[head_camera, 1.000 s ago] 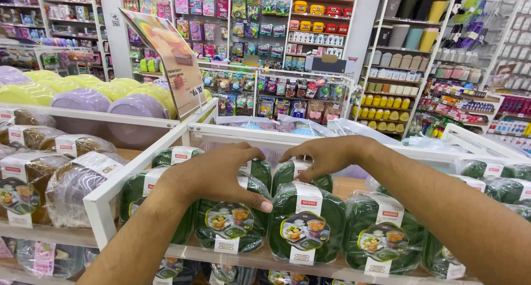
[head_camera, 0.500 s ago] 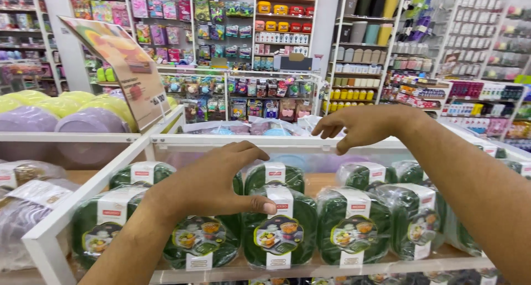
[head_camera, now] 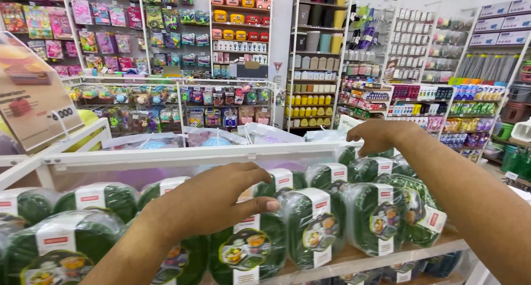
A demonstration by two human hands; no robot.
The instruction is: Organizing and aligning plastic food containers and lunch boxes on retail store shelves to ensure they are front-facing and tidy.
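Your fingers on the left hand lie spread and flat over a green round plastic container wrapped in clear film, steadying it upright in its row on the wooden shelf. Your right hand reaches further back, fingers loosely curled on the white metal rail, gripping no container.

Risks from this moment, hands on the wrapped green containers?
1. The plastic-wrapped green containers stand on edge near the wooden shelf front; a nudge from the left hand might tip one off.
2. The right hand reaches over the white rail and could snag it.
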